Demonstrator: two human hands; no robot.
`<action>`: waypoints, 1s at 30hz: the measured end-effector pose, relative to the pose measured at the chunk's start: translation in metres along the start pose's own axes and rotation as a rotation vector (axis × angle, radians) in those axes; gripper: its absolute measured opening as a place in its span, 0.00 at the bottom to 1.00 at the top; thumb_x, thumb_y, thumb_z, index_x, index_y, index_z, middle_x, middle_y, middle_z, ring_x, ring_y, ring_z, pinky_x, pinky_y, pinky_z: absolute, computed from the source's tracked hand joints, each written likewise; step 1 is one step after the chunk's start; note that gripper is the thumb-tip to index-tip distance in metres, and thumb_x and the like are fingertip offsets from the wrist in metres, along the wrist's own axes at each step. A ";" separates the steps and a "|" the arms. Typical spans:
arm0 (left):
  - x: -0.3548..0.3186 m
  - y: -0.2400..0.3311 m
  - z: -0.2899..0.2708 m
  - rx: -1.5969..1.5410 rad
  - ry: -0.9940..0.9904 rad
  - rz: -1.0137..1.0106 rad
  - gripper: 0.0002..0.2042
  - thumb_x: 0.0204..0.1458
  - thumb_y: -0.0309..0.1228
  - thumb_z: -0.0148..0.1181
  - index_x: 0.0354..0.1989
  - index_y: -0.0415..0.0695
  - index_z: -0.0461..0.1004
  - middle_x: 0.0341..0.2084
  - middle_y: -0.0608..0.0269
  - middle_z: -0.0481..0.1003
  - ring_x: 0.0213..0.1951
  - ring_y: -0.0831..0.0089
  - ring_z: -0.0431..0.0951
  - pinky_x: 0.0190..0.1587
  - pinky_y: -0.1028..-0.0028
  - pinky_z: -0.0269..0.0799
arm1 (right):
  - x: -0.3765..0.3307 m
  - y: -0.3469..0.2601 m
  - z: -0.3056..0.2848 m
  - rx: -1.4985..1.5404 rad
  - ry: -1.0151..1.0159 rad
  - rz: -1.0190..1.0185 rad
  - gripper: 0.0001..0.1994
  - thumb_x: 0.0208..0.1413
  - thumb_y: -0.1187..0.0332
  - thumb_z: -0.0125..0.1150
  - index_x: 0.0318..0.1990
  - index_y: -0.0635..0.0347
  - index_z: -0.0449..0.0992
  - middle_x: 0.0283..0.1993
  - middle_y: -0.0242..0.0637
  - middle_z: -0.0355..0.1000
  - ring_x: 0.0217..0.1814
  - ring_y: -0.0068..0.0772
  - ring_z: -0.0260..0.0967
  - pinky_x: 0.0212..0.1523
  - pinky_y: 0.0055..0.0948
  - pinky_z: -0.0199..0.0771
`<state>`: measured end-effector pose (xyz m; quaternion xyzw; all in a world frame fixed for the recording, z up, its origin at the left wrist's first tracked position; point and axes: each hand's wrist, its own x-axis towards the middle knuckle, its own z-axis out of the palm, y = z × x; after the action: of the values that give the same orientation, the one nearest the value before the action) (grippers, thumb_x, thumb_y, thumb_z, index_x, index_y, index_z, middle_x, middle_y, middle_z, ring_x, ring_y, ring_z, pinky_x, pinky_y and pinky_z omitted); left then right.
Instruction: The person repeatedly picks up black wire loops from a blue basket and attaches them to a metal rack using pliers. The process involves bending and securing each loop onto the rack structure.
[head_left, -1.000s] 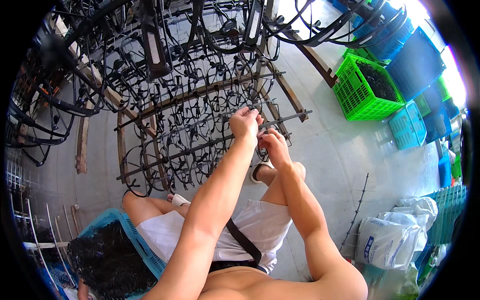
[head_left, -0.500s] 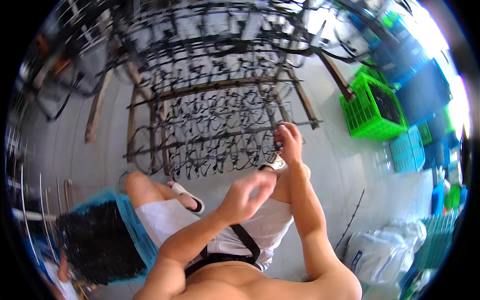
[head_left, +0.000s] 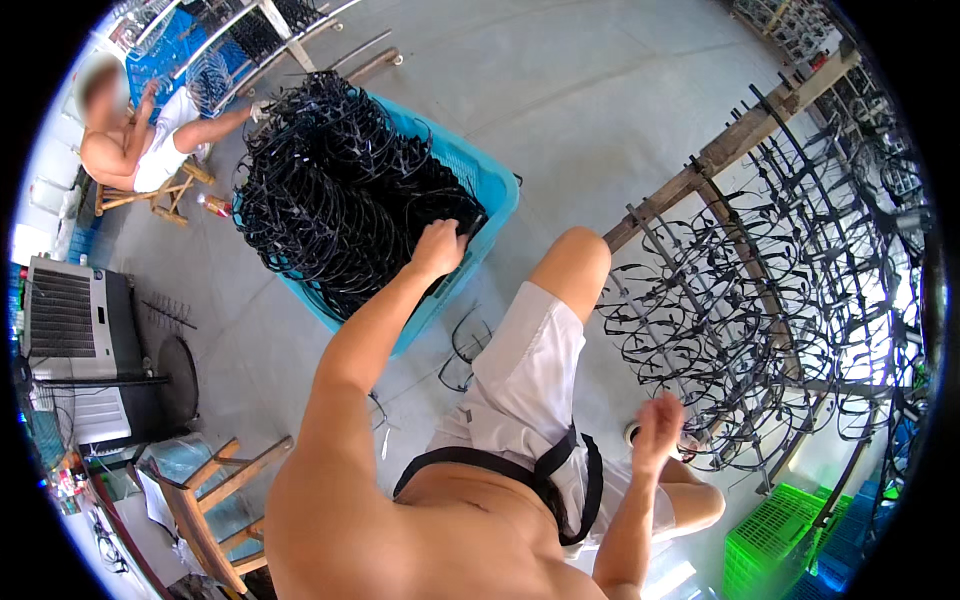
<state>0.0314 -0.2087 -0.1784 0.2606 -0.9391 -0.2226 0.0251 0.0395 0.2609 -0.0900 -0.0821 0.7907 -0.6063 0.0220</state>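
pieces of thin, curved black plastic (head_left: 330, 190) lay heaped in a light-blue plastic crate (head_left: 505, 205). the left hand (head_left: 440, 248) curled at their edge; the right hand (head_left: 660, 428), loosely bent and blurred, hung near a brown-beamed rack (head_left: 725, 152). whether either gripped anything could not be told.

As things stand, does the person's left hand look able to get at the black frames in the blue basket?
Yes, probably: the left hand is at the black frames, and the blue basket, open on top, leaves the way free.
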 end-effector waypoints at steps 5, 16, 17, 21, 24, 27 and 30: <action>0.030 0.013 0.030 -0.960 -0.075 -0.575 0.29 0.58 0.51 0.38 0.37 0.33 0.75 0.38 0.38 0.74 0.45 0.47 0.73 0.49 0.59 0.65 | 0.029 -0.040 0.062 -0.108 -0.286 0.010 0.12 0.54 0.77 0.54 0.47 0.69 0.68 0.33 0.36 0.71 0.34 0.23 0.69 0.38 0.22 0.70; -0.038 0.000 -0.084 -1.321 -0.311 -0.368 0.16 0.54 0.35 0.56 0.47 0.39 0.72 0.33 0.65 0.75 0.32 0.79 0.73 0.40 0.79 0.69 | 0.086 -0.076 0.165 0.231 -0.619 0.293 0.12 0.57 0.68 0.53 0.45 0.67 0.70 0.35 0.38 0.73 0.32 0.25 0.69 0.36 0.24 0.71; -0.053 0.005 -0.087 -1.287 -0.349 -0.329 0.16 0.54 0.35 0.56 0.48 0.38 0.72 0.34 0.64 0.75 0.35 0.78 0.74 0.42 0.78 0.69 | 0.090 -0.078 0.178 0.273 -0.631 0.394 0.13 0.58 0.66 0.52 0.45 0.67 0.70 0.35 0.38 0.73 0.31 0.25 0.69 0.36 0.24 0.71; -0.106 0.021 -0.088 -1.140 -0.383 -0.149 0.17 0.53 0.30 0.56 0.50 0.36 0.70 0.40 0.60 0.75 0.44 0.72 0.73 0.51 0.74 0.66 | 0.107 -0.064 0.248 0.336 -0.630 0.463 0.20 0.59 0.55 0.49 0.46 0.66 0.68 0.36 0.37 0.71 0.28 0.28 0.67 0.34 0.25 0.71; -0.132 0.019 -0.064 -1.306 -0.264 -0.225 0.15 0.49 0.25 0.55 0.46 0.35 0.72 0.39 0.60 0.75 0.45 0.72 0.73 0.51 0.73 0.66 | 0.113 -0.071 0.289 0.309 -0.505 0.639 0.24 0.58 0.50 0.49 0.49 0.64 0.65 0.36 0.38 0.70 0.33 0.30 0.68 0.35 0.27 0.71; -0.139 0.021 -0.053 -1.396 -0.085 -0.262 0.10 0.45 0.22 0.50 0.37 0.37 0.73 0.35 0.59 0.75 0.40 0.72 0.74 0.47 0.73 0.68 | 0.120 -0.067 0.305 0.069 -0.580 0.713 0.27 0.58 0.48 0.48 0.55 0.62 0.60 0.47 0.38 0.64 0.45 0.31 0.65 0.40 0.30 0.72; -0.131 0.021 -0.050 -1.510 0.173 -0.328 0.08 0.42 0.21 0.45 0.30 0.38 0.70 0.30 0.58 0.74 0.33 0.72 0.72 0.40 0.74 0.69 | 0.125 -0.013 0.321 0.113 -0.553 0.623 0.26 0.55 0.52 0.53 0.56 0.59 0.60 0.51 0.47 0.64 0.47 0.44 0.66 0.47 0.42 0.69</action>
<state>0.1427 -0.1477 -0.1153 0.3247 -0.4771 -0.7819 0.2358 -0.0392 -0.0687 -0.1543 0.0024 0.7075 -0.5682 0.4203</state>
